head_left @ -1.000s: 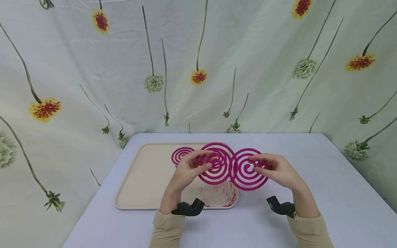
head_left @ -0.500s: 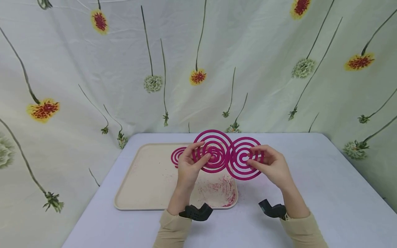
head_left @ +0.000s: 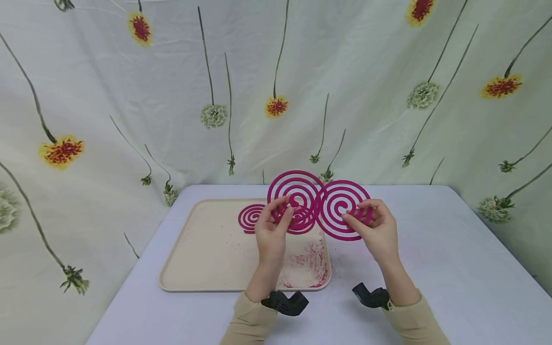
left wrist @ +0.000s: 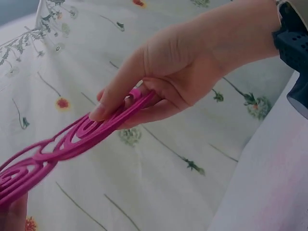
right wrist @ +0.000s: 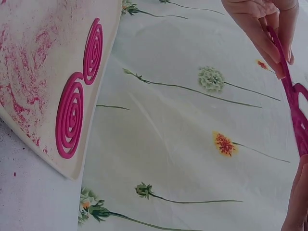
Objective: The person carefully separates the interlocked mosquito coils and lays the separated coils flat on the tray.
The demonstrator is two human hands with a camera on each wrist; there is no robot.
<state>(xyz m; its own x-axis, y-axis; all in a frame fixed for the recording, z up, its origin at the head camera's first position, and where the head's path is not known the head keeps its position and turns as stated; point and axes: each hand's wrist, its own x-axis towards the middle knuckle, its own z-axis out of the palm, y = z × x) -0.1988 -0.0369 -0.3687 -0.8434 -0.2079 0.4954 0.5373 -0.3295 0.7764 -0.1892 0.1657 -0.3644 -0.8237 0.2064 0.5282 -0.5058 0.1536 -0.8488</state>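
Observation:
Two magenta spiral coils, with the look of mosquito coils, are held upright above the table and overlap where their outer rings meet. My left hand [head_left: 271, 235] pinches the left coil [head_left: 297, 195] near its centre, thumb in front. On the other side, my right hand [head_left: 379, 227] pinches the right coil [head_left: 341, 205] between thumb and fingers. In the left wrist view the joined pair [left wrist: 72, 147] shows nearly edge-on. Two similar coils lie on the beige tray [head_left: 207, 254]: one flat coil [right wrist: 93, 53] and another coil [right wrist: 70, 120] beside it.
Magenta powder [head_left: 308, 263] is smeared over the tray's right end. The white-covered table [head_left: 431, 268] extends to the right, and a flower-printed cloth [head_left: 366, 96] hangs behind it. A black wrist camera [head_left: 285, 303] sits on the left wrist, with another camera [head_left: 371, 296] on the right.
Both hands have lifted the coil pair higher and tipped it more upright. The forearms have drawn closer together. The coils on the tray have stayed put.

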